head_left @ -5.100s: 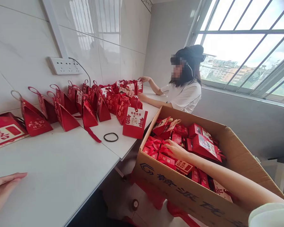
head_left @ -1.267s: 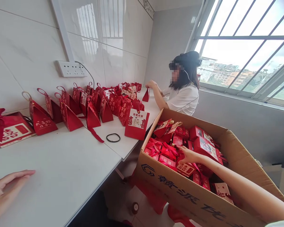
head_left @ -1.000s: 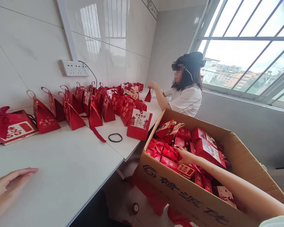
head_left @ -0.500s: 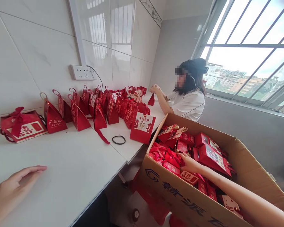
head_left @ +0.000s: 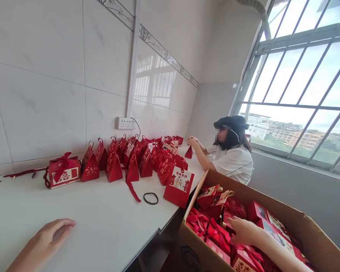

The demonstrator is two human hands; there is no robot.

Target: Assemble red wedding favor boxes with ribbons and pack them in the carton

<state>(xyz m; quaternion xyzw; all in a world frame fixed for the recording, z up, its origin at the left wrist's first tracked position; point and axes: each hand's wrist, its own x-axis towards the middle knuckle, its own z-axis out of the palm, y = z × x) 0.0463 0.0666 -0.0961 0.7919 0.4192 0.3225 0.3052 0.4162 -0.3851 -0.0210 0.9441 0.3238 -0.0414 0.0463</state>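
Note:
My left hand [head_left: 49, 238] rests on the white table [head_left: 102, 221] at the lower left, fingers loosely curved with a gap inside the thumb, holding nothing. My right hand [head_left: 242, 230] reaches into a cardboard carton [head_left: 314, 226] packed with red gift boxes with ribbons and pale loops. Its fingers touch the boxes around a red ribbon bow [head_left: 219, 232]; the fingertips are partly hidden, so I cannot tell whether they grip one. Nearest the carton on the table stands a red gift box with a white picture card [head_left: 180, 181].
Several red triangular boxes [head_left: 113, 166] line the wall, with a bow-topped box [head_left: 64, 172] at their left end. A black hair tie [head_left: 150, 198] lies in front. Across the table, a person [head_left: 232, 151] handles a small red box [head_left: 189, 152]. A power strip [head_left: 127, 123] is on the wall.
The view has tilted upward and shifted left, so the table and carton sit lower in the frame. My right hand has moved slightly deeper among the boxes. My left hand stays on the table.

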